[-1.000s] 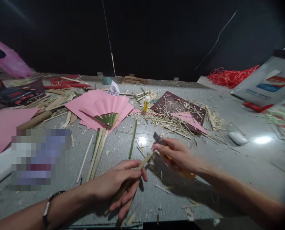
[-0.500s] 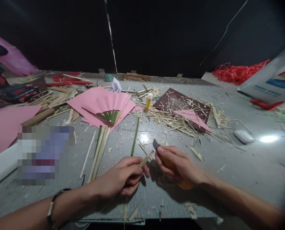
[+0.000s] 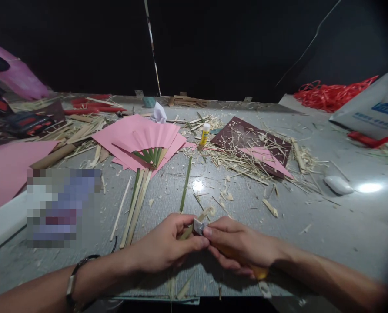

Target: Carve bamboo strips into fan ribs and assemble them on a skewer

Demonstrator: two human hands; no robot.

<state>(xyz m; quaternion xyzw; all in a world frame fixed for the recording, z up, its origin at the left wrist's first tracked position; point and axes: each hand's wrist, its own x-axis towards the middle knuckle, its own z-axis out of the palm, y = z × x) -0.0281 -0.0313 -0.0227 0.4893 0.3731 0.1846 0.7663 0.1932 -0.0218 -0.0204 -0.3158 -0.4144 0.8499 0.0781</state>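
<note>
My left hand (image 3: 168,245) is closed around a thin bamboo strip (image 3: 203,214) whose pale tip sticks up past the fingers. My right hand (image 3: 238,250) grips a utility knife with an orange handle (image 3: 259,272); its grey blade (image 3: 198,226) rests against the strip right beside my left thumb. Both hands meet near the front edge of the grey table (image 3: 311,243). A curl of shaving hangs at the strip's tip.
A pink paper fan with green bamboo ribs (image 3: 148,143) lies beyond, with loose bamboo slats (image 3: 137,204) and a green strip (image 3: 185,184). A glue stick (image 3: 204,135), a dark board under shavings (image 3: 252,145), a white object (image 3: 338,184), red string (image 3: 327,95) and pink sheets (image 3: 8,169) surround them.
My right hand drew the knife back from the strip's far end towards my left hand. Both hands moved closer to me, and the blade now sits against the strip near my left thumb.
</note>
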